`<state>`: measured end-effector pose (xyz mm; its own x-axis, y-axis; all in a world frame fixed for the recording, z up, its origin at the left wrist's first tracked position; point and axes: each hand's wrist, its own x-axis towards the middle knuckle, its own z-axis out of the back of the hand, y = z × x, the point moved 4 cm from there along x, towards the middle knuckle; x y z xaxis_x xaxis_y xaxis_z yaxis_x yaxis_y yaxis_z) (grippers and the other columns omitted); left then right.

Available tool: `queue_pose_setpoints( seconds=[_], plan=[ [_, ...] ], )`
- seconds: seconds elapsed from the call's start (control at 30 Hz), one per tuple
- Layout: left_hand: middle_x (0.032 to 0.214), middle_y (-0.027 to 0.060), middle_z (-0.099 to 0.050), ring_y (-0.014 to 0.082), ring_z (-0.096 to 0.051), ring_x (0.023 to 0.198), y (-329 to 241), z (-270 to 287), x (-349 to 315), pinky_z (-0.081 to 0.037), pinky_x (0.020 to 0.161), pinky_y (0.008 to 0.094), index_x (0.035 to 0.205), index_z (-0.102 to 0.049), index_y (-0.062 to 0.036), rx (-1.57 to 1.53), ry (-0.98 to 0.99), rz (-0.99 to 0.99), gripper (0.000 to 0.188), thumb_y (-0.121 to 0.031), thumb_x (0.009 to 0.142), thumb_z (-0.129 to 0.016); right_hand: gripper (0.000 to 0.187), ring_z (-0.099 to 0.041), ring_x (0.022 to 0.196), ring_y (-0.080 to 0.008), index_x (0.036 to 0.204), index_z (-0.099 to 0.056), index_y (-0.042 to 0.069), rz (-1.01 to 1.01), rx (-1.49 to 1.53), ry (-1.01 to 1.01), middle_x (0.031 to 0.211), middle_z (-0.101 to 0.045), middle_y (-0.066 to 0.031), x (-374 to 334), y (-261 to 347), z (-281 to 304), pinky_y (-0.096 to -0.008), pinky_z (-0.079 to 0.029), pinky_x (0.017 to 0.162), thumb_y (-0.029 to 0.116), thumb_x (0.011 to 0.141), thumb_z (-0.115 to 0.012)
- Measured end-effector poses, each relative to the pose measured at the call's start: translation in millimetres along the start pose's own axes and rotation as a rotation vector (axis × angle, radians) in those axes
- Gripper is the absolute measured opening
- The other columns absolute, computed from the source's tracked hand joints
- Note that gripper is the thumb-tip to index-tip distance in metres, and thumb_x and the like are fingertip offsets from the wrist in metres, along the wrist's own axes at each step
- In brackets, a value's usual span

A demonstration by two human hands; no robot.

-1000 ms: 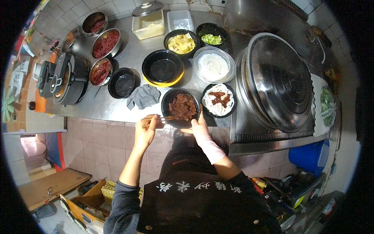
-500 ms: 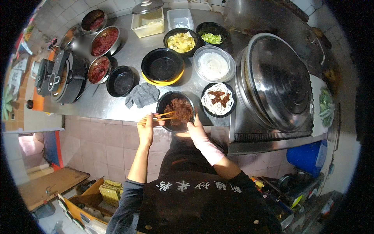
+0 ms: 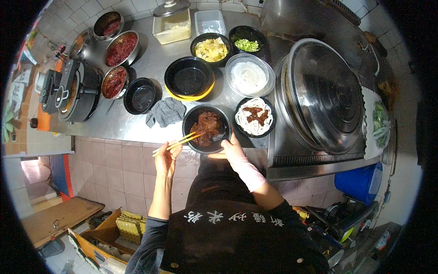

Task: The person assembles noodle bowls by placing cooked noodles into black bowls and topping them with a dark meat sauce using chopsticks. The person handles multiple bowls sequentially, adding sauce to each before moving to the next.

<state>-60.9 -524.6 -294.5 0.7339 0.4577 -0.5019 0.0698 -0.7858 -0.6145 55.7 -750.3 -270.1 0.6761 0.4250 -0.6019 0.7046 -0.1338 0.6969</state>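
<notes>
My left hand (image 3: 167,159) grips a pair of chopsticks (image 3: 177,142), whose tips reach into a black bowl (image 3: 222,133). Dark brown, saucy pieces of food (image 3: 206,126) lie in this bowl. Its right rim is held by my right hand (image 3: 232,149), with a pale pink covering at the wrist, over the counter's front edge. Just right of it stands another black bowl of white noodles (image 3: 248,127) topped with brown sauce (image 3: 257,115). A crumpled grey cloth (image 3: 165,113) is on the left.
Behind are stacked black bowls (image 3: 188,76), clear lids (image 3: 250,76), a bowl of yellow pieces (image 3: 211,49) and one of chopped greens (image 3: 247,44). Metal bowls of red sauce (image 3: 122,49) stand left, near a black cooker (image 3: 82,91). A large lidded pot (image 3: 326,96) fills the right.
My left hand has moved slightly down and left, drawing the chopsticks partly back toward the bowl's left rim. My right hand still holds the bowl.
</notes>
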Motion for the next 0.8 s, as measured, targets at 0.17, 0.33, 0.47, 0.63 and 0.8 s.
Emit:
queue_pose_setpoints(
  seconds=[0.17,0.33,0.47,0.63,0.8],
  plan=[
    [0.101,0.0279,-0.065,0.0333,-0.07,0.086,-10.8,-6.5,-7.9,-0.062,0.078,0.0373,0.109,-0.055,0.0151,-0.021,-0.051,-0.003,0.033,-0.016,0.097,-0.053,0.075,-0.053,0.117,-0.0323,0.152,-0.021,0.02,0.052,0.008,-0.038,0.135,-0.045,-0.0082,16.2,-14.3,11.4,-0.0554,-0.059,0.082,-0.006,0.085,-0.042],
    [0.1,0.0259,-0.066,0.0312,-0.07,0.084,-24.5,-15.6,-10.3,-0.063,0.075,0.0347,0.108,-0.056,0.0144,-0.035,-0.019,-0.036,0.033,-0.016,0.097,-0.053,0.07,-0.057,0.111,-0.0423,0.148,-0.026,0.019,-0.061,0.161,-0.004,0.134,-0.046,-0.0119,14.5,-17.6,11.0,-0.0633,-0.057,0.077,-0.006,0.084,-0.042],
    [0.097,0.0243,-0.068,0.0297,-0.071,0.082,-31.1,-22.1,-2.7,-0.062,0.073,0.035,0.107,-0.058,0.0128,0.102,0.035,-0.038,0.032,-0.017,0.098,-0.052,0.054,-0.059,0.113,-0.0327,0.144,-0.03,0.015,-0.091,0.19,0.028,0.131,-0.049,-0.0144,37.8,-42.1,32.2,-0.0477,-0.061,0.079,0.013,0.095,-0.053],
    [0.095,0.0232,-0.068,0.029,-0.071,0.079,-39.3,-28.0,-2.0,-0.062,0.072,0.0358,0.105,-0.058,0.0116,0.187,0.005,-0.093,0.031,-0.018,0.098,-0.05,0.054,-0.056,0.117,-0.0352,0.142,-0.031,0.014,-0.113,0.219,0.076,0.13,-0.05,-0.0143,28.0,-31.9,24.0,-0.0512,-0.061,0.079,0.023,0.096,-0.057],
    [0.095,0.0238,-0.068,0.0288,-0.071,0.079,-43.3,-41.8,-6.4,-0.061,0.072,0.0351,0.104,-0.059,0.0119,0.297,0.006,-0.109,0.032,-0.018,0.099,-0.05,0.058,-0.059,0.113,-0.0363,0.145,-0.028,0.016,-0.155,0.259,0.025,0.135,-0.047,-0.0143,17.7,-20.8,15.4,-0.0529,-0.061,0.079,0.032,0.097,-0.057]
  ],
)
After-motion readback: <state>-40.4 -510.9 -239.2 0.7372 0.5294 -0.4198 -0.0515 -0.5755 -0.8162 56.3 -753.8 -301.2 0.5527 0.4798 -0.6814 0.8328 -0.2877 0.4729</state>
